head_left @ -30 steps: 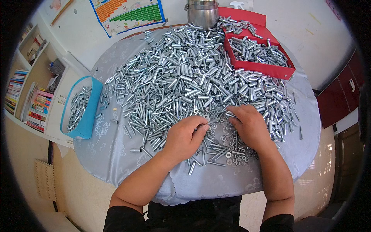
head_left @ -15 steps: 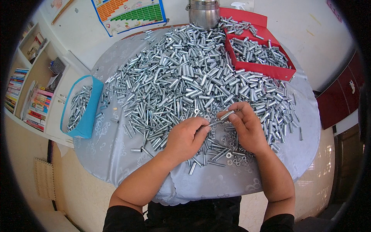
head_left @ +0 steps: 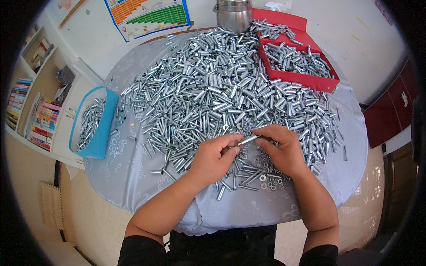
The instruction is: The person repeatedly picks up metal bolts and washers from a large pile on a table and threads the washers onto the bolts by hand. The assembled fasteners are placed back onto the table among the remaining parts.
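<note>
Between my two hands, over the near edge of the heap, lies a silver expansion bolt point(head_left: 249, 140), its metal sleeve showing in the gap. My left hand point(head_left: 208, 157) pinches its left end with thumb and fingers closed. On the other end, my right hand point(head_left: 286, 150) is closed with thumb and forefinger; its remaining fingers are curled. Below the hands are loose bolts point(head_left: 253, 176) and several washers and nuts point(head_left: 274, 182). Behind them spreads a large heap of metal sleeves and bolts point(head_left: 208, 84).
A blue fabric bin point(head_left: 98, 141) with metal pieces stands at the left. At the back right is a red box point(head_left: 304, 80) filled with bolts, beside a steel pot point(head_left: 234, 17). A grey cloth point(head_left: 120, 177) covers the round table. Shelves with books point(head_left: 44, 122) stand far left.
My right hand has moved slightly left and down, nearer my left hand, and its fingers have shifted along the bolt. Less of the bolt shows between the hands. The left hand is almost unmoved.
</note>
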Motion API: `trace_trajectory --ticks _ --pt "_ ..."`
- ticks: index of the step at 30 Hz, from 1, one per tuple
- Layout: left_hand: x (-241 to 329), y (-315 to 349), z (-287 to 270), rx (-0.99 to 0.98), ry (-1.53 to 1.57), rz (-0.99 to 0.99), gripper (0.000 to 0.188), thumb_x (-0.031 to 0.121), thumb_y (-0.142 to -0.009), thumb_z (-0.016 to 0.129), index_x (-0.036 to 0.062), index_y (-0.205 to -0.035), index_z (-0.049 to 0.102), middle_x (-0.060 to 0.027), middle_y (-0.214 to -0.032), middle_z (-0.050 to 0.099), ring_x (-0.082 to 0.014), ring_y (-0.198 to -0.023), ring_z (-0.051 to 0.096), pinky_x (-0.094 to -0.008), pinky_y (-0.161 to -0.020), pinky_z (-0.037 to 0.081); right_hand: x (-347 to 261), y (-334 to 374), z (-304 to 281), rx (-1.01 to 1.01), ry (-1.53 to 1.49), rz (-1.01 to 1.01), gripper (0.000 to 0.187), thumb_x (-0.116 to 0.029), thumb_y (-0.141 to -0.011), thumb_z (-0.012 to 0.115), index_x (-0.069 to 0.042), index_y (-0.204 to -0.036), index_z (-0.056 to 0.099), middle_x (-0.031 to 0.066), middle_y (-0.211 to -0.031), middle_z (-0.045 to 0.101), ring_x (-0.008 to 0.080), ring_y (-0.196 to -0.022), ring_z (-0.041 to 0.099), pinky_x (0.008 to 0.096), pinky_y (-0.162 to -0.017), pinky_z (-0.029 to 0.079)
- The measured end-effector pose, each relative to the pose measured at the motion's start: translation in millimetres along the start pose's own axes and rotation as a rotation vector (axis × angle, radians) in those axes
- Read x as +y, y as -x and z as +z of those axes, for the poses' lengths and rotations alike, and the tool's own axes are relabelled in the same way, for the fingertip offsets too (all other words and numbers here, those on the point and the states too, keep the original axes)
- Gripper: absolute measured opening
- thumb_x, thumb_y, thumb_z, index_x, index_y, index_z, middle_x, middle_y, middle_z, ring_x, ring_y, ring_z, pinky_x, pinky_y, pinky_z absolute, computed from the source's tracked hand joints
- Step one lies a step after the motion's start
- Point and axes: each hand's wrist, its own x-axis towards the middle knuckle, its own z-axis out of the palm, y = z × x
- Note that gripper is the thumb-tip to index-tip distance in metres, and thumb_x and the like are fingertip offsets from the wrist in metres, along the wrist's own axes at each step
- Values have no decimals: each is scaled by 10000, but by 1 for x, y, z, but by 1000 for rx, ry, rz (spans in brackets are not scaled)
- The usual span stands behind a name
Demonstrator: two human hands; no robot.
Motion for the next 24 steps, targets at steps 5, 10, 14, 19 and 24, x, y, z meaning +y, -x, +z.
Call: trace_trajectory --ticks 5,10,14,19,24 --pt "8 1 -1 -4 49 17 314 39 -884 653 26 -1197 642 -16 -879 687 -24 -624 531 -190 -559 431 -4 5 4 39 -156 216 148 -43 -812 745 -5 -951 710 80 -846 704 140 -739 654 271 -670 518" --pt "1 -1 -3 -8 112 1 285 64 -891 673 14 -1171 653 -22 -890 689 -32 -610 533 -184 -546 428 -10 4 1 -80 -249 284 116 -67 -828 739 12 -907 704 81 -785 693 131 -686 632 272 -630 502" --pt "8 -1 -2 20 310 -117 243 73 -915 650 0 -1146 662 -52 -902 702 -42 -594 537 -185 -527 439 -2 4 -1 -26 -222 268 93 -71 -853 710 6 -905 701 95 -770 681 154 -670 627 284 -622 492" --pt "7 -3 -5 147 288 -137 232 72 -921 641 -8 -1139 663 -66 -900 709 -44 -576 535 -183 -514 445 -2 -4 -13 92 116 68 70 -47 -832 687 -13 -892 700 116 -830 659 258 -765 635 334 -686 498" --pt "5 -3 -1 137 272 -114 229 95 -909 665 10 -1121 677 -2 -770 647 -26 -555 508 -184 -503 407 5 -2 -14 -78 429 -162 138 -97 -815 672 -36 -939 680 125 -809 645 313 -805 619 408 -721 502"
